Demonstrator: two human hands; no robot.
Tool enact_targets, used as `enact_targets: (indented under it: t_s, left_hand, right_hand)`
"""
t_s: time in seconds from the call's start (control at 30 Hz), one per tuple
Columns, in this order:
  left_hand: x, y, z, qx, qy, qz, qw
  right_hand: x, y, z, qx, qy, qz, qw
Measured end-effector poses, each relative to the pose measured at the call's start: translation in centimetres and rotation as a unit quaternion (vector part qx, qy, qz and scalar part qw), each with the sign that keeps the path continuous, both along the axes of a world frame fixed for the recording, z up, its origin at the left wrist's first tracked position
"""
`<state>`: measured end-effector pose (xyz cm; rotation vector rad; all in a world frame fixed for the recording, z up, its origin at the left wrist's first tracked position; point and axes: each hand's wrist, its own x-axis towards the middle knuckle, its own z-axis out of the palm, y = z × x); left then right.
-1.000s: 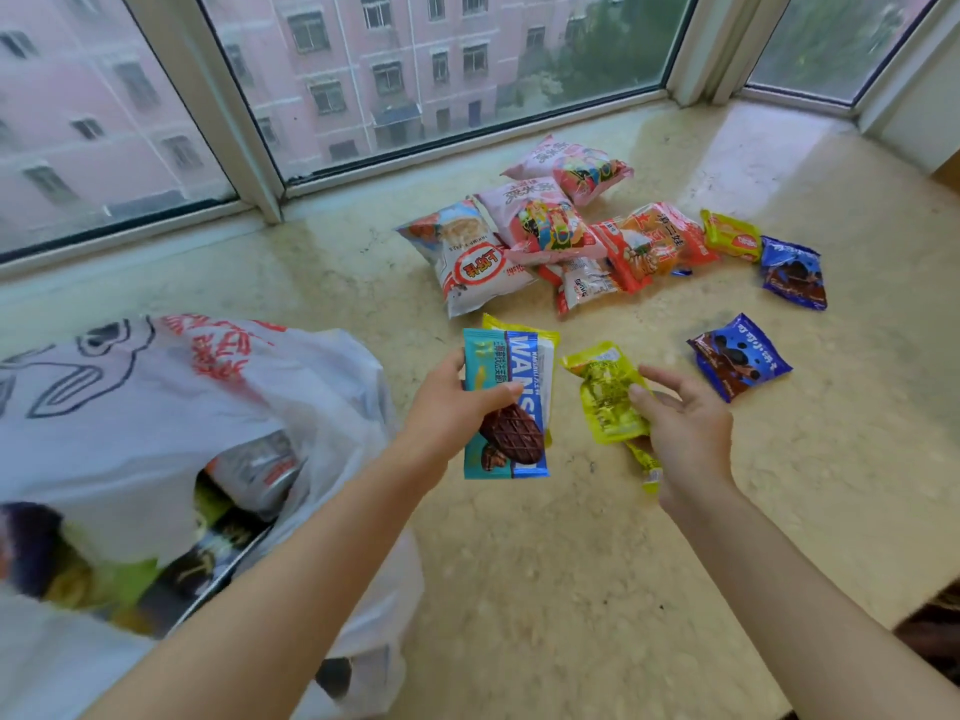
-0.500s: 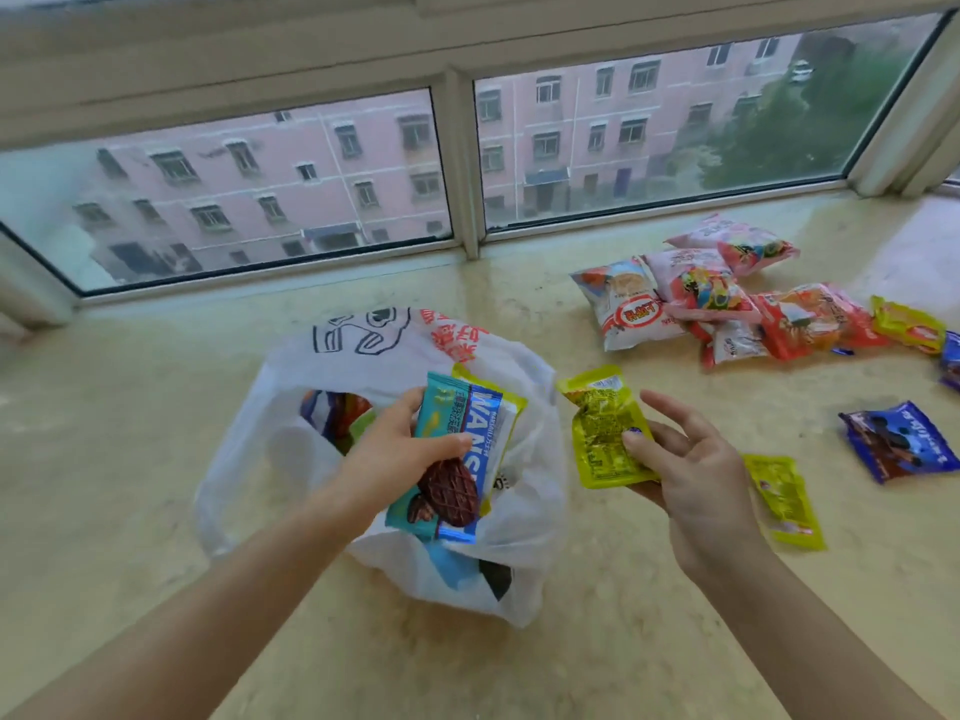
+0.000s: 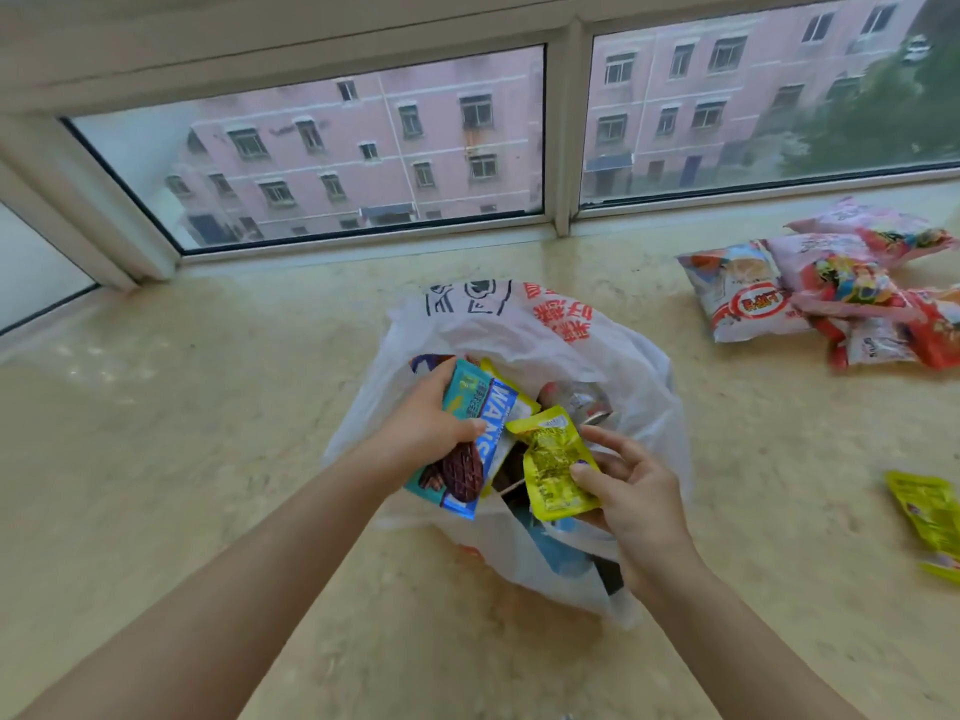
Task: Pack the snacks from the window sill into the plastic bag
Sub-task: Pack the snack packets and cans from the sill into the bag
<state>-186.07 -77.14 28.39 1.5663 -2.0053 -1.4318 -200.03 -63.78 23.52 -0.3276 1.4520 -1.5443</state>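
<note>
Both hands: L [image 3: 423,426] & R [image 3: 636,498] gripping, arms extended fwd.

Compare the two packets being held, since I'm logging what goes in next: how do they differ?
The blue wafer packet with a chocolate picture is larger and sits in the left hand; the yellow-green foil packet is smaller and pinched by the right hand. Both hang over the white plastic bag.

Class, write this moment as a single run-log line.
left hand: holds blue packet | right hand: holds yellow packet | both over plastic bag | snacks remaining on sill
</note>
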Motion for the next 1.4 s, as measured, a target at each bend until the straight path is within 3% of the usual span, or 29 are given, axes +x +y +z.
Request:
enact_targets:
  t_s: [0.13, 0.27, 0.37, 0.47, 0.53, 0.6, 0.67, 0.7, 0.8, 0.97, 1.07, 1.2, 1.3, 1.37, 1.4]
  left_hand:
    - [-0.6, -2.8, -0.4, -0.047, 0.041, 0.004, 0.998]
    - [-1.5, -6.2, -0.9, -0.131, 0.064, 0.025, 0.989]
    - [-2.1, -6.8, -1.3, -0.226, -0.06, -0.018, 0.972]
    - [-2.2, -5.5, -1.8, -0.361, -0.264, -0.1, 0.889]
    - [-1.7, -4.3, -3.1, -0.429, -0.325, -0.194, 0.82]
    - [-0.9, -3.2, -4.6, -0.491, -0.319, -0.245, 0.773]
    - [-0.4, -2.6, -6.3, -0.509, -0.287, -0.258, 0.769]
    - [-0.3, -2.5, -7.1, -0.509, -0.283, -0.262, 0.769]
    - [-0.8, -2.5, -8.1, -0.474, -0.29, -0.275, 0.785]
    - [-2.8, -2.9, -8.0, -0.464, -0.265, -0.273, 0.8]
    - [-4.2, -2.1, -7.9, -0.493, -0.269, -0.308, 0.768]
    - [-5.0, -2.8, -8.5, -0.506, -0.297, -0.281, 0.759]
    - [-5.7, -3.3, -7.0, -0.513, -0.349, -0.28, 0.733]
    - [-6.1, -3.0, -6.8, -0.496, -0.323, -0.279, 0.756]
    - [-6.2, -2.7, -6.9, -0.505, -0.308, -0.293, 0.751]
  right_hand:
    - [0.1, -2.0, -0.6, 0.026, 0.043, 0.001, 0.999]
    - [0.2, -5.6, -1.4, 0.044, 0.155, -0.024, 0.987]
    - [0.5, -8.4, -0.5, 0.027, 0.274, 0.028, 0.961]
    - [0.7, -9.1, -0.2, 0.044, 0.402, 0.091, 0.91]
    - [0.8, -7.8, -0.4, 0.037, 0.519, 0.1, 0.848]
    - [0.5, -6.1, -0.9, 0.014, 0.676, 0.077, 0.733]
    - [-0.5, -4.6, -1.9, -0.037, 0.785, 0.056, 0.616]
    - [-1.0, -4.2, -2.5, -0.048, 0.814, 0.061, 0.575]
    - [-2.0, -3.8, -3.9, 0.043, 0.852, 0.111, 0.51]
    - [-3.2, -5.0, -4.2, 0.145, 0.85, 0.146, 0.485]
    - [-4.1, -5.5, -3.6, 0.151, 0.856, 0.147, 0.472]
    - [-5.3, -5.9, -2.6, 0.162, 0.859, 0.174, 0.453]
    - [-6.6, -6.3, -1.0, 0.17, 0.861, 0.159, 0.452]
    - [-7.8, -6.6, 0.4, 0.183, 0.861, 0.126, 0.457]
    - [-8.4, -6.8, 1.1, 0.189, 0.858, 0.111, 0.464]
